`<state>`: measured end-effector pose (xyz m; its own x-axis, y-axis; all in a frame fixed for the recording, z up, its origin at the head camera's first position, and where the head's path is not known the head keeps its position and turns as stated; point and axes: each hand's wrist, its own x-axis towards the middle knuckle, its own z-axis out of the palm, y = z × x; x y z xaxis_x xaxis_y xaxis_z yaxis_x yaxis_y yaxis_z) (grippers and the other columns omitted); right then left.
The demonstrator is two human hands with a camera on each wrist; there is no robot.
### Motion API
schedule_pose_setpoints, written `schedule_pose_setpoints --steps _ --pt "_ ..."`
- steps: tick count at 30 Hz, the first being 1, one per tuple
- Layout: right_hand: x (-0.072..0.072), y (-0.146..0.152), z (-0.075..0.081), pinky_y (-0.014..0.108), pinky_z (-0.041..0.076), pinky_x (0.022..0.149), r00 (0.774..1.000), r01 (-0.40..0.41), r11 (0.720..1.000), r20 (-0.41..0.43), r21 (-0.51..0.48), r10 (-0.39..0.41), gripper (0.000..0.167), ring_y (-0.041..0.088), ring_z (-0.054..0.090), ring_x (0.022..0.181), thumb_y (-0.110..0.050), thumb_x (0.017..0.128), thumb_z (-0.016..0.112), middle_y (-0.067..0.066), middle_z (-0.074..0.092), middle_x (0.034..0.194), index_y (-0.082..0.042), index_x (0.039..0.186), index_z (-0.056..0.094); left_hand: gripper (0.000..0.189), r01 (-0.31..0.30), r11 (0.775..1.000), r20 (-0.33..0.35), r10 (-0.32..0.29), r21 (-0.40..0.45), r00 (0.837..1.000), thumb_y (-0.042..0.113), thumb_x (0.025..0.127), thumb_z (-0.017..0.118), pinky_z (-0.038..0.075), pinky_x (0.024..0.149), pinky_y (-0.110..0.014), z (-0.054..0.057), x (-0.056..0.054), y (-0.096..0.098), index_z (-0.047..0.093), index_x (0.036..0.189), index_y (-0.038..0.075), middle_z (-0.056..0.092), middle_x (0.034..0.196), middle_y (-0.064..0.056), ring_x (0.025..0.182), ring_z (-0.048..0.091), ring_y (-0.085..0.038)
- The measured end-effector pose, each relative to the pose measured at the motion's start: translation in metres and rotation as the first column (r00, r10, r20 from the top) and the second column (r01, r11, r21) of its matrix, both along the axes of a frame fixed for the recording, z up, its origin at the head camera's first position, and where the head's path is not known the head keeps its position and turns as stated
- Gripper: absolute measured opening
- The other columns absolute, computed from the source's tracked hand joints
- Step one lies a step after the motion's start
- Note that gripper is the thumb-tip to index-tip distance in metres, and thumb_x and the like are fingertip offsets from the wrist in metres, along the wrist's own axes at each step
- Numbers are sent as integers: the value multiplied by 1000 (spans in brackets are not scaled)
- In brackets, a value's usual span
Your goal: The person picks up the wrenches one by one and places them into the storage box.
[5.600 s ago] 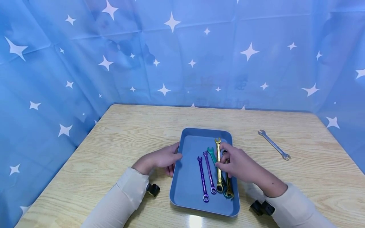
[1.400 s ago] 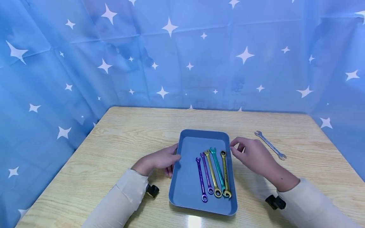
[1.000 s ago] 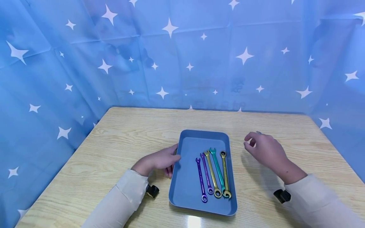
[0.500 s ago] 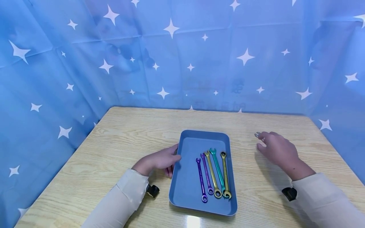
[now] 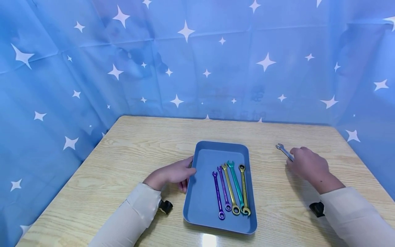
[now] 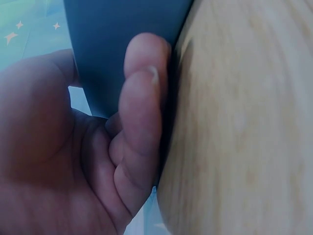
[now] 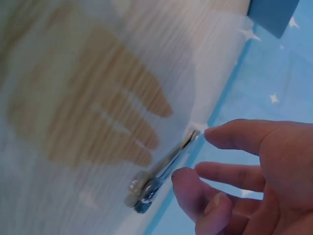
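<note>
My left hand [image 5: 174, 171] holds the left wall of a blue-grey tray [image 5: 200, 199], thumb over the rim. In the left wrist view its curled fingers [image 6: 142, 112] lie against the tray's outer wall. Out on the table to the right, a silver wrench [image 5: 284, 151] lies at a slant. Above it hovers my right hand [image 5: 308, 164], which hides the wrench's near part in the head view. The right wrist view shows the thumb and fingers spread close to the silver wrench [image 7: 151, 188], with a gap between them and it.
Inside the tray, roughly side by side, lie a dark purple wrench [image 5: 218, 195], a lighter purple wrench [image 5: 224, 188], a gold wrench [image 5: 230, 188], a teal wrench [image 5: 236, 181] and another gold wrench [image 5: 243, 185]. A blue starry curtain [image 5: 197, 85] hangs behind the wooden table [image 5: 148, 137].
A gold wrench that my right hand held over the tray now lies between the purple and teal ones. That hand has moved right to the silver wrench. My left hand stays at the tray.
</note>
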<state>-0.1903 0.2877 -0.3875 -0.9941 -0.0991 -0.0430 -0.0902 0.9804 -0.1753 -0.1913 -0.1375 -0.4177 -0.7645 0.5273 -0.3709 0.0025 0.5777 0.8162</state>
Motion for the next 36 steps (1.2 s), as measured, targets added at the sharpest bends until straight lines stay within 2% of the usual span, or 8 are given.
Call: schedule_pose_setpoints --steps 2,4,9,18,29,36 --pt "-1 3 -2 32 34 47 1000 0 1000 22 7 -1 17 20 43 57 -13 94 57 9 51 68 -7 78 59 68 -1 1000 1 1 -1 1000 23 101 38 60 50 -41 1 0 0 9 162 20 69 64 -16 48 66 -24" --pt "-2 5 -4 32 34 47 999 -1 1000 49 13 0 20 19 42 56 -12 94 55 7 49 65 -9 75 57 68 -2 1000 2 2 -3 1000 23 101 38 60 50 -40 1 1 0 8 162 20 69 64 -16 48 66 -23" --pt "-4 8 -6 31 34 48 994 -2 1000 112 12 1 22 19 42 55 -12 97 50 6 48 64 -9 77 59 69 -4 1000 4 4 -8 1000 24 101 38 59 51 -40 1 0 0 7 162 21 69 64 -16 48 66 -23" --pt "-4 2 -3 32 35 50 986 6 1000 166 18 -9 23 20 43 56 -11 98 51 7 49 64 -7 77 59 69 -11 1000 14 12 -13 1000 24 101 38 60 51 -40 0 -1 0 6 162 22 69 65 -17 49 67 -24" --pt "-4 -3 -4 31 33 51 972 -29 1000 235 10 25 15 18 43 57 -10 89 61 4 50 64 -7 76 54 69 -8 1000 12 8 -10 1000 25 101 37 60 51 -41 -1 0 0 6 162 22 69 64 -17 48 66 -24" --pt "-2 -4 -5 30 34 51 956 -45 995 285 -87 68 18 17 45 55 -12 84 67 4 50 65 -8 79 50 69 -2 1000 3 2 -6 1000 25 100 37 60 51 -42 -2 -2 0 8 162 21 69 63 -17 48 66 -24"
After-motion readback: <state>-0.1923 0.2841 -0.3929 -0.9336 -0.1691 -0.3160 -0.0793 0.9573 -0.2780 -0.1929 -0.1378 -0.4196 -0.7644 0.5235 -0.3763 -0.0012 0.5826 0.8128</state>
